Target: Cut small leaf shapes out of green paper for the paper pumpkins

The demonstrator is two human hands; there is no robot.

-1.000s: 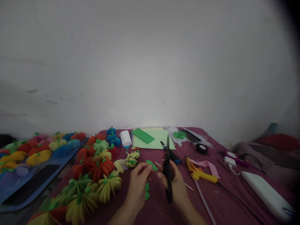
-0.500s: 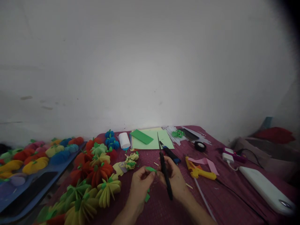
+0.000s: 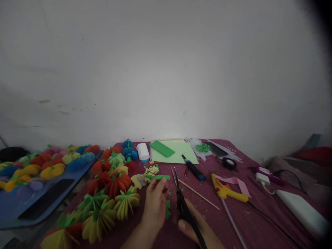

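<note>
My left hand point(image 3: 155, 199) is closed in a pinch, with a small green strip point(image 3: 163, 177) at its fingertips. Whether the strip is paper or felt I cannot tell. My right hand point(image 3: 195, 221) grips black-handled scissors point(image 3: 186, 209), their blades slightly apart and pointing away from me. The blades stay clear of the strip. Below and between the hands lie green scraps point(image 3: 168, 209) on the purple cloth. A thin wooden stick point(image 3: 199, 194) lies just beyond the scissors.
Colourful pumpkin-like crafts point(image 3: 118, 183) crowd the left, some on a blue board point(image 3: 52, 205). Green sheets point(image 3: 178, 152) and a utility knife point(image 3: 194, 168) lie ahead. To the right are a yellow glue gun point(image 3: 229, 193), black tape point(image 3: 229, 163) and a white power bank point(image 3: 302, 207).
My hands have moved apart. The scissors have come lower and nearer to me, their blades now parted. The wooden stick shows in full, and the view has shifted left.
</note>
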